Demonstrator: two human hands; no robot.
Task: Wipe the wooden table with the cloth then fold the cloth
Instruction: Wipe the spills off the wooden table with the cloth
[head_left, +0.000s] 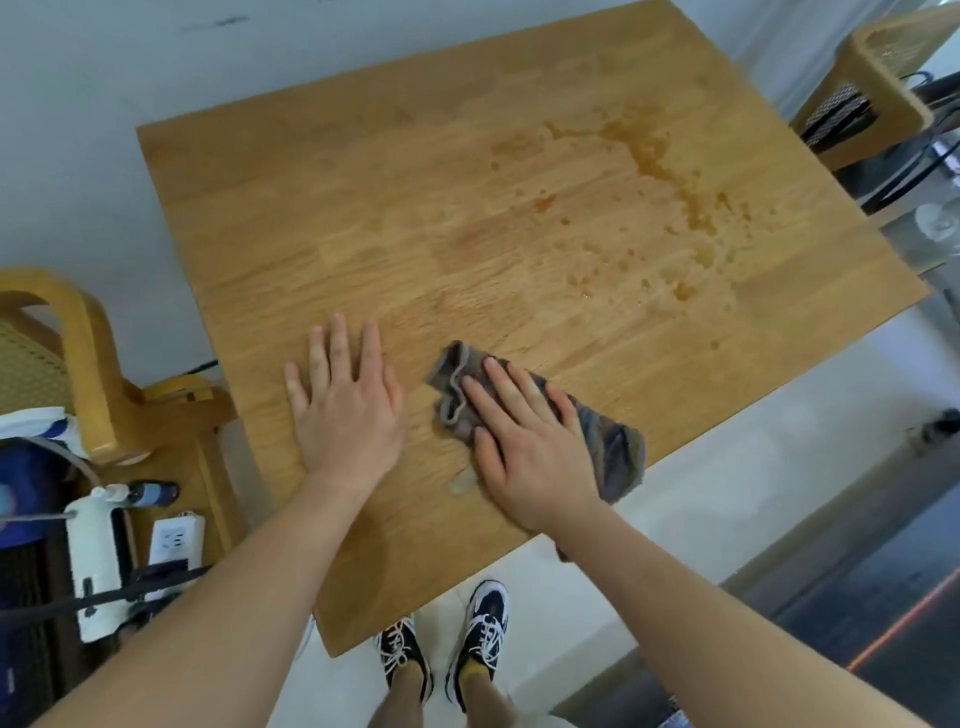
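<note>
Fingers of your right hand lie spread flat, pressing the cloth onto the counter; the left hand rests flat, empty. Brown spill lies ahead and rightward, nearer the right hand.

Brightness: bright, even daylight, no harsh contrast.
Shadows: soft and faint; a dim patch lies on the wooden table under the left forearm, near the front edge.
Glare: a mild pale sheen across the table's far half, where the brownish wet stains catch light (the floor at right also looks washed out).
Blur: slight overall softness; the right hand and grey cloth have smeared edges.
Distortion: strong wide-angle bending; table edges splay and the wooden chairs at the corners curve outward.
Focus: edge clutter at lower left is smudged.
</note>
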